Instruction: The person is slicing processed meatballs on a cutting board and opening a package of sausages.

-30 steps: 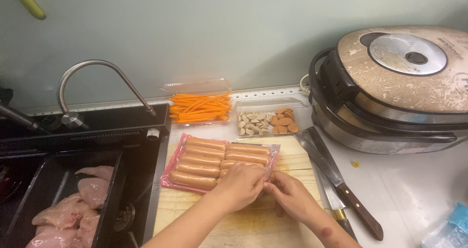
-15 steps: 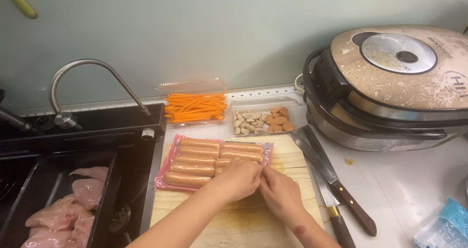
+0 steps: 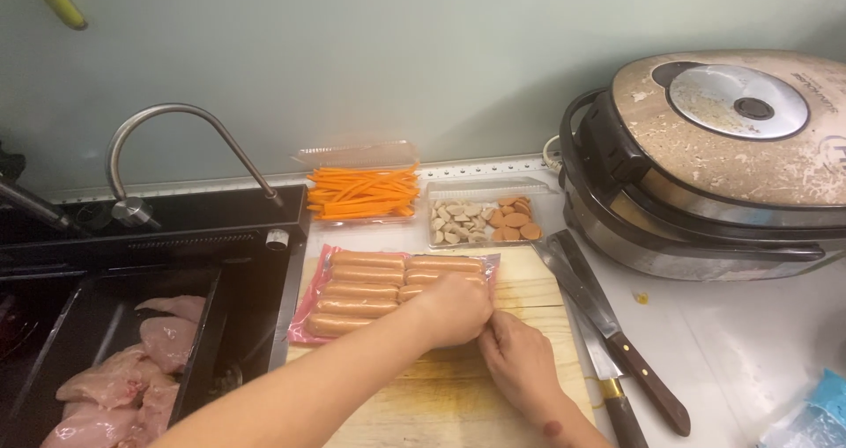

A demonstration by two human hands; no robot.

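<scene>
A sealed pink-edged plastic pack of sausages [image 3: 370, 291] lies on a wooden cutting board [image 3: 529, 294]. My left hand [image 3: 454, 309] pinches the pack's near right corner. My right hand [image 3: 520, 364] meets it from the right, fingertips on the same corner. Both hands rest over the board's middle.
Two knives [image 3: 608, 325] lie at the board's right edge. Behind the board stand a clear tray of carrot sticks [image 3: 363, 192] and a tray of sliced pieces [image 3: 480, 221]. A large electric cooker [image 3: 714, 166] is at the right. Left is a black sink [image 3: 106, 316] holding raw chicken [image 3: 123, 377], with a curved tap [image 3: 176, 144].
My hands have stayed together at the pack's corner, with only small finger shifts. The camera view has drifted slightly.
</scene>
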